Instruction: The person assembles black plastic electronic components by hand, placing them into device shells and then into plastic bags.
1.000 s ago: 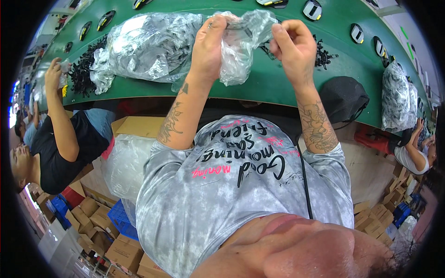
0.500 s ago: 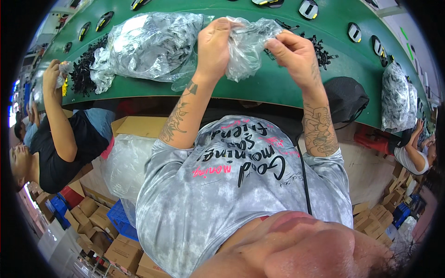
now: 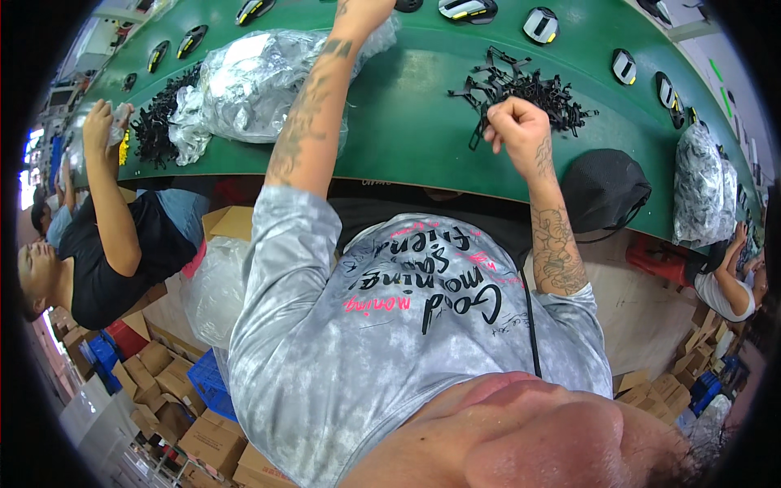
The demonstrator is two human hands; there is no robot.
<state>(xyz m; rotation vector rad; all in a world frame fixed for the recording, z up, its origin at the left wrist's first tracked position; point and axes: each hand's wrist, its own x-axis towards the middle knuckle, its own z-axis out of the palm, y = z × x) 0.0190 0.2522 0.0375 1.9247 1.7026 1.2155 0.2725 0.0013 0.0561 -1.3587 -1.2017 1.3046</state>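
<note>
My left hand [image 3: 364, 11] reaches to the far side of the green work surface [image 3: 399, 134]. Its fingers are cut off by the upper edge, so what they touch is hidden. Under that wrist lies crumpled clear plastic [image 3: 379, 37], beside a big clear plastic bag [image 3: 248, 85] of grey-looking contents. My right hand [image 3: 521, 134] is closed, its curled fingers at a thin black plastic frame piece [image 3: 477, 137]. Just beyond it is a loose pile of similar black plastic pieces [image 3: 541, 96].
Black-and-silver mouse-shaped devices [image 3: 542, 25] stand along the far side. A black mesh bag [image 3: 606, 185] sits right of my right forearm. Another filled plastic bag [image 3: 698, 187] is further right. A co-worker [image 3: 122, 236] works at left, beside another black pile [image 3: 159, 122]. Cardboard boxes [image 3: 213, 443] stand behind.
Both hands held a crumpled clear plastic bag up; now they are apart. My left hand has moved far forward, my right hand down to the black pieces, which are now uncovered.
</note>
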